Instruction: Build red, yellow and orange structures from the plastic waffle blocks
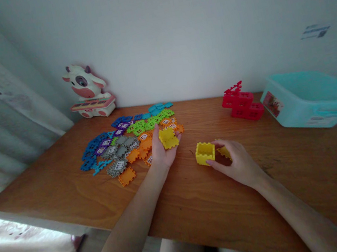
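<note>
My left hand [163, 149] holds a flat yellow building tile [168, 138] with toothed edges, its face turned up toward me. On the table to the right sits an open-topped yellow box [205, 154] made of such tiles. My right hand [233, 160] has its thumb and fingers around the box's right side, closed on it. Another yellow tile [224, 152] lies partly hidden beneath the right hand's fingers.
Blue, purple, green, grey and orange tiles [127, 176] are spread left of my hands. A red tile structure [241, 104] stands back right, beside a turquoise bin [311, 103]. A cow toy keyboard [91, 94] stands at the back left of the wooden table [189, 209].
</note>
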The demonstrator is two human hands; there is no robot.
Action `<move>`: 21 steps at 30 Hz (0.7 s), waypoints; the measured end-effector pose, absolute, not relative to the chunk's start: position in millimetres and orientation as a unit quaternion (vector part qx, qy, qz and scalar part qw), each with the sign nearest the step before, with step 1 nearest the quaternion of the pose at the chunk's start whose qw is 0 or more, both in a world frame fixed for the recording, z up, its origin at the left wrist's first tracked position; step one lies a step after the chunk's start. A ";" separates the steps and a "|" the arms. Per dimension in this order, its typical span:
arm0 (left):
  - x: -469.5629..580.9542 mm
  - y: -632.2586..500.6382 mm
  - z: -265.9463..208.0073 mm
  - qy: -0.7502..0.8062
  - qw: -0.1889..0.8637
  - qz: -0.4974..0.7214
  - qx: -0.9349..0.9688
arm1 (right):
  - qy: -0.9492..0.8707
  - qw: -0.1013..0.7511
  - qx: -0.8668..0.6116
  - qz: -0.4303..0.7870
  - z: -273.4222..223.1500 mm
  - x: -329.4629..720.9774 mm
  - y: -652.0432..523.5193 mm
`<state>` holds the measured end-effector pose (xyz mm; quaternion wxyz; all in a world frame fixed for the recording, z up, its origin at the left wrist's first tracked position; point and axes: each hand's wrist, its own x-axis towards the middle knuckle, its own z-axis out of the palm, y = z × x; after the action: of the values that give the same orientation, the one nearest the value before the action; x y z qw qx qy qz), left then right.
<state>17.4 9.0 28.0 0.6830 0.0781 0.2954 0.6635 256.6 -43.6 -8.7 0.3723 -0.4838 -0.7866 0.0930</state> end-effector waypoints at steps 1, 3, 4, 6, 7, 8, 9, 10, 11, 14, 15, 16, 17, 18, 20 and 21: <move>17.6 8.6 29.1 0.294 0.686 0.661 0.072 | -0.786 0.371 -0.486 0.094 -8.5 257.0 -43.8; 17.3 6.0 31.2 0.279 0.697 0.659 0.047 | -0.785 0.368 -0.489 0.097 -8.3 256.7 -44.5; 16.6 4.2 32.4 0.267 0.707 0.654 0.033 | -0.784 0.368 -0.490 0.098 -8.3 256.3 -44.8; 14.4 0.6 34.6 0.244 0.744 0.622 0.014 | -0.784 0.369 -0.490 0.099 -8.4 255.6 -45.1; 13.4 -0.8 35.7 0.237 0.766 0.598 0.013 | -0.784 0.370 -0.488 0.099 -8.4 255.4 -45.2; 12.7 -1.7 36.7 0.235 0.783 0.576 0.020 | -0.785 0.371 -0.487 0.099 -8.4 255.2 -45.2; 12.6 -2.3 37.6 0.238 0.792 0.561 0.035 | -0.785 0.370 -0.486 0.100 -8.2 255.2 -45.3; 13.2 -2.5 38.5 0.245 0.792 0.557 0.055 | -0.786 0.370 -0.486 0.100 -7.8 255.2 -45.4; 14.5 -2.6 39.2 0.255 0.784 0.561 0.078 | -0.785 0.371 -0.486 0.100 -7.3 255.3 -45.6; 20.8 -2.6 40.6 0.268 0.743 0.597 0.140 | -0.783 0.374 -0.486 0.100 -6.0 255.5 -46.3; 22.9 -2.7 40.5 0.264 0.733 0.608 0.152 | -0.782 0.376 -0.487 0.100 -5.7 255.7 -46.5; 24.9 -2.7 40.0 0.259 0.727 0.616 0.160 | -0.781 0.378 -0.487 0.099 -5.6 255.8 -46.7; 26.5 -2.6 39.0 0.256 0.723 0.619 0.166 | -0.781 0.378 -0.488 0.099 -5.6 255.9 -46.8; 28.0 -2.5 37.6 0.258 0.720 0.621 0.173 | -0.781 0.378 -0.487 0.099 -5.6 256.1 -46.8; 30.5 -2.4 33.6 0.269 0.706 0.623 0.202 | -0.782 0.376 -0.488 0.099 -5.5 256.3 -46.6; 31.8 -2.6 31.1 0.276 0.697 0.621 0.229 | -0.783 0.373 -0.488 0.100 -5.3 256.3 -46.5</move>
<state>31.8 -2.6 31.1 0.6975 0.2287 0.2758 0.6206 256.3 -46.5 -5.3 0.3729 -0.4884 -0.7825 0.1004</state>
